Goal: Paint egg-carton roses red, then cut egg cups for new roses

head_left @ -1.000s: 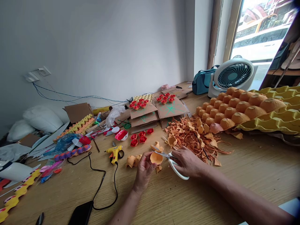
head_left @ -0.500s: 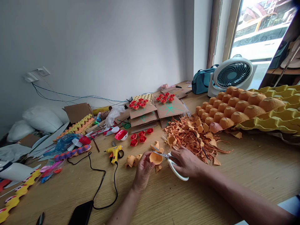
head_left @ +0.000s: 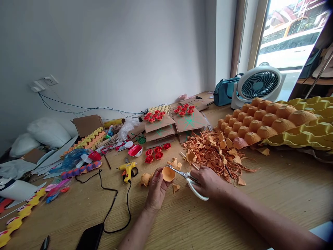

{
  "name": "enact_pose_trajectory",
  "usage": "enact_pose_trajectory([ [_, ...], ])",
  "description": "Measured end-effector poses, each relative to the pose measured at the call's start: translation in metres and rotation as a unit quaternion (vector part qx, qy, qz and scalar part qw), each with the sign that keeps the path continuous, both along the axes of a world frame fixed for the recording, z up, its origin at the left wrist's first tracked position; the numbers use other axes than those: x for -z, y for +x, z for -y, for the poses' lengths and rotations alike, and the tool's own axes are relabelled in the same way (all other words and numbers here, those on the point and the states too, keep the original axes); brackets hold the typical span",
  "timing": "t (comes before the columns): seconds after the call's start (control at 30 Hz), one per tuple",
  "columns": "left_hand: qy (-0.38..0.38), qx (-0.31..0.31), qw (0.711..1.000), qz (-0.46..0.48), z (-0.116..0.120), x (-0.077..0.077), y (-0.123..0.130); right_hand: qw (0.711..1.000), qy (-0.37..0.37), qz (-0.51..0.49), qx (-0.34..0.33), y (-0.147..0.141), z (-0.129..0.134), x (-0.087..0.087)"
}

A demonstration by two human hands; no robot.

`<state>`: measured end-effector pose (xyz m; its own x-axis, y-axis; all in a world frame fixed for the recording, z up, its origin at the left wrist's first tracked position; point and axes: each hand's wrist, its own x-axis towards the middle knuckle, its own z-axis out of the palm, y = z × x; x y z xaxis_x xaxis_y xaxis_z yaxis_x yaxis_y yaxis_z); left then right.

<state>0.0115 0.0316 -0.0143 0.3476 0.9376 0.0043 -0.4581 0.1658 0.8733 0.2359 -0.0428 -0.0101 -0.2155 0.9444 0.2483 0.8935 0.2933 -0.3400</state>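
Observation:
An orange egg-carton cup (head_left: 168,174) is pinched at its left side by my left hand (head_left: 156,189), its hollow facing me. My right hand (head_left: 208,182) grips white-handled scissors (head_left: 195,189). Their blades lie along the cup's upper right rim, pointing up and left. Cut orange cups (head_left: 145,179) rest on the table just left of my left hand, partly hidden by it. Beyond the scissors lie more cut carton pieces (head_left: 174,163), and a small scrap (head_left: 176,188) is below the cup.
A heap of orange scraps (head_left: 210,149) lies behind my right hand, with egg trays (head_left: 262,119) to its right. A yellow glue gun (head_left: 127,171) with a black cord is at left. Red paper roses (head_left: 157,152) and cardboard sheets (head_left: 191,121) sit farther back.
My left hand has moved slightly left with the cup, which now faces me more. The scissors' blades have shifted from across the cup to its upper right rim.

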Motion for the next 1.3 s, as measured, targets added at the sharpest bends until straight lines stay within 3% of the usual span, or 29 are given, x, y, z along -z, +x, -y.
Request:
enact_pose_trajectory([
  [0.43,0.055,0.063,0.995,-0.056,0.0016,0.0068,-0.0037,0.999,0.016,0.001,-0.028,0.0019,-0.0003,-0.0031],
  [1.03,0.026,0.054,0.998,-0.036,0.0030,0.0013,-0.0006,0.999,0.010,-0.016,-0.032,0.0009,0.0004,-0.0028],
  [1.3,0.013,0.048,0.999,-0.019,-0.0006,0.0011,-0.0014,1.000,0.012,-0.016,0.001,0.0032,-0.0021,0.0002],
])
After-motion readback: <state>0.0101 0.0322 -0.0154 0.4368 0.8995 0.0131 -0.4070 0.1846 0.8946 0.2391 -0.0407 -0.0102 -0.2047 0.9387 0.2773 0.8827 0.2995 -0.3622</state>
